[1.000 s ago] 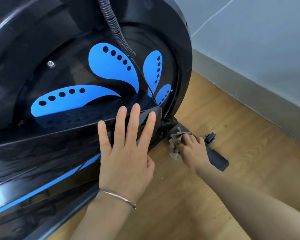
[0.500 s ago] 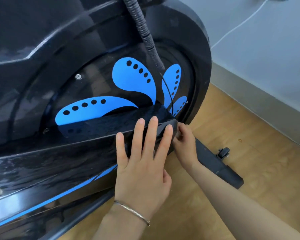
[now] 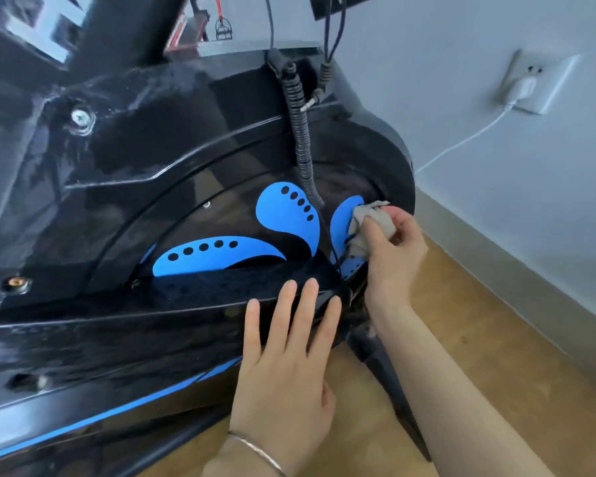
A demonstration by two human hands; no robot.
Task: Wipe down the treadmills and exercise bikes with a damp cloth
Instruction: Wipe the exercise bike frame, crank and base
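**Cloth at the flywheel's edge, right of centre**

The right hand (image 3: 391,249) bunches a small grey-beige cloth (image 3: 367,216) in curled fingers and presses it onto a blue decal (image 3: 341,222) near the rim of the exercise bike (image 3: 135,160). The left hand (image 3: 286,366) lies flat in the lower centre, fingers straight, bracing on the black shroud (image 3: 152,332).

The step probably goes best with short strokes following the disc's curve, pressure from the fingertips, and the cloth steered round the ribbed coiled cable (image 3: 301,139) that hangs down the middle of the frame. The housing is hard, glossy plastic, which likely shows streaks, so overlapping passes should help. The cloth looks soft and crumpled. The floor (image 3: 479,339) at lower right is wood-grained.
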